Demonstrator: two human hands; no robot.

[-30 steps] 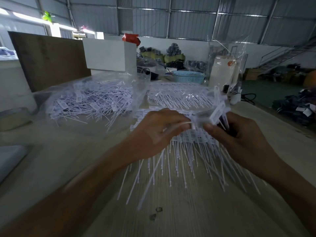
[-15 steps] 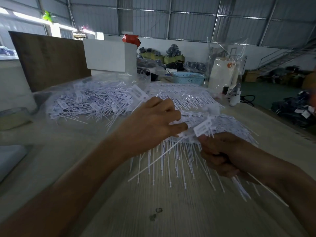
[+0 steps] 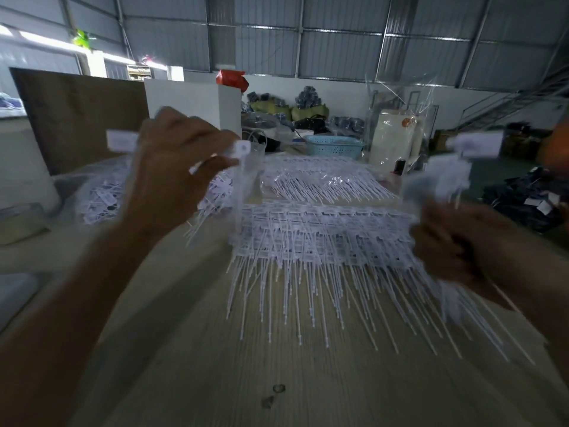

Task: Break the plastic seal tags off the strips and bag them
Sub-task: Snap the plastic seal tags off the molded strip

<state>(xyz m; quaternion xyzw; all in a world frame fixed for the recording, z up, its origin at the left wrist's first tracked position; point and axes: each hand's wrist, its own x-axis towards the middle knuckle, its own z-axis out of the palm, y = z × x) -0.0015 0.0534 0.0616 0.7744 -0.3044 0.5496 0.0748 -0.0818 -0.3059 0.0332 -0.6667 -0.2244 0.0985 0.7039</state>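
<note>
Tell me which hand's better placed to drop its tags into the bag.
Left, probably. The left hand holds loose tags raised right beside the clear bag of tags at the table's left. The right hand grips a bunch on the far side.

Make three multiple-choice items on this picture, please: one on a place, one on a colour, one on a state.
1. Where is the basket?
A. behind the strips
B. under the left hand
C. on the floor

2. What colour is the basket?
A. red
B. light blue
C. black

3. What is the left hand doing?
A. lying flat on the table
B. hanging idle
C. holding tags in the air

Answers: 1 A, it stands beyond the strips on the table. 2 B, its wall is pale blue. 3 C, its fingers curl round white tags, raised above the table.
</note>
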